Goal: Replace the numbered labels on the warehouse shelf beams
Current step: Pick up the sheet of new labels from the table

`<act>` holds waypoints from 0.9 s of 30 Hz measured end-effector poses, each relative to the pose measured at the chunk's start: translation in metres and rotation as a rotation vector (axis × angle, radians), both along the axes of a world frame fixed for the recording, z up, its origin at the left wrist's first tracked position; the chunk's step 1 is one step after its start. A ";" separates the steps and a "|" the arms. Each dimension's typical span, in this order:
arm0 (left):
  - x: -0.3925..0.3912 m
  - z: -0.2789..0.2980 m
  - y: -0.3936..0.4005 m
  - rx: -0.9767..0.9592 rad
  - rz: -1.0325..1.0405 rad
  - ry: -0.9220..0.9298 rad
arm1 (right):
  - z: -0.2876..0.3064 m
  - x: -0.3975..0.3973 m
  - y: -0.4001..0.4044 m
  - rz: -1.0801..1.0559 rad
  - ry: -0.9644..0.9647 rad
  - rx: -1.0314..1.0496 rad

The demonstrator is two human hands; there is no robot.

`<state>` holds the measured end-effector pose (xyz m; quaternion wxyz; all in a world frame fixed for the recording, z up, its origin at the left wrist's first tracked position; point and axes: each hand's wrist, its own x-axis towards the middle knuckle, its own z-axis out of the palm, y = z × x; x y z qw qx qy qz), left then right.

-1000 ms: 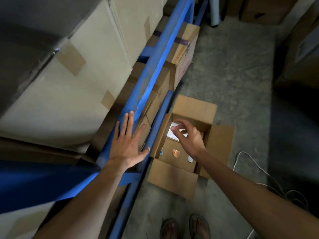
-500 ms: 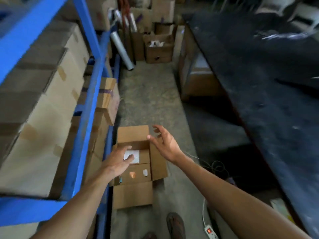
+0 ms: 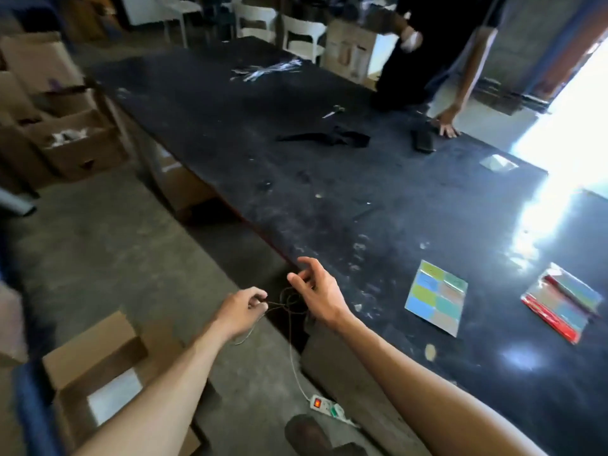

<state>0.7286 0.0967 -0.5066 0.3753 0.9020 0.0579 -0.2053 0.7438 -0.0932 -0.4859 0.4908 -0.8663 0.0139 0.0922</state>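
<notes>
A sheet of coloured label squares (image 3: 436, 297) lies flat on the black table (image 3: 296, 179), near its front edge. To its right lies a red packet with more coloured labels (image 3: 562, 304). My right hand (image 3: 317, 291) hovers over the table's near corner with its fingers spread and relaxed, left of the sheet and apart from it. My left hand (image 3: 241, 311) hangs above the floor beside it, its fingers loosely curled, and I see nothing in it. The open cardboard box (image 3: 92, 357) sits on the floor at lower left, with white paper inside.
A blurred blue shelf beam (image 3: 29, 406) shows at the bottom left edge. A white power strip (image 3: 324, 406) and its cable lie on the concrete floor by my foot. Another person (image 3: 437, 54) leans a hand on the table's far side. Cardboard boxes (image 3: 72, 146) stand at left.
My view has swung right, from the shelf and the box to the black table. Both hands have left the box and risen toward the table's corner.
</notes>
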 end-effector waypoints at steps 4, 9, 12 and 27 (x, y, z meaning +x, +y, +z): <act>0.030 -0.006 -0.107 -0.035 -0.146 0.013 | -0.015 0.007 -0.099 -0.277 0.024 -0.060; 0.038 -0.023 -0.218 -0.056 -0.315 0.056 | -0.042 0.000 -0.199 -0.561 0.130 -0.147; 0.037 -0.030 -0.264 -0.056 -0.383 0.078 | -0.056 -0.005 -0.241 -0.667 0.218 -0.233; 0.034 -0.084 -0.360 0.336 -0.791 0.023 | -0.099 0.000 -0.296 -0.890 0.554 -0.100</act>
